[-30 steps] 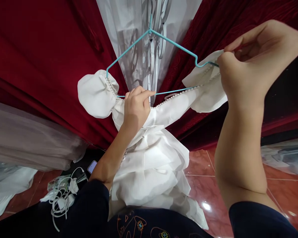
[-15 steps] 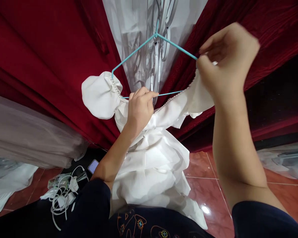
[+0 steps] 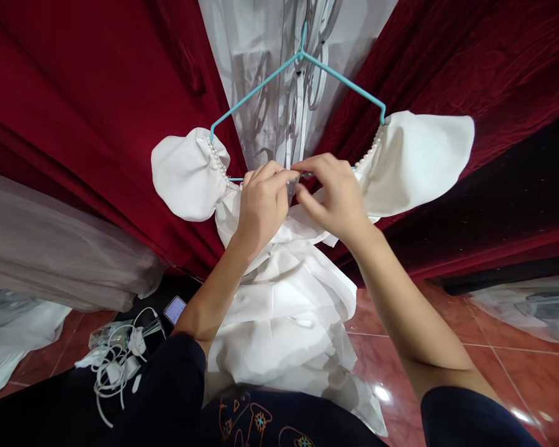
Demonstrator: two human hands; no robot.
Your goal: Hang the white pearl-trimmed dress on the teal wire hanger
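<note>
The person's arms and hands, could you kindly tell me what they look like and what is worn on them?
The left hand and right hand are bare, with no gloves or watches visible. Dark navy left and right sleeves end near the elbows, leaving both forearms uncovered.

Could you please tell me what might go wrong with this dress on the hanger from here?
The sleeve at the picture's right might slip off, as its beaded edge sits at the very end of the blue hanger.

The neckline of the dress could get pulled crooked, because the left hand and right hand are close together near its middle.
</note>
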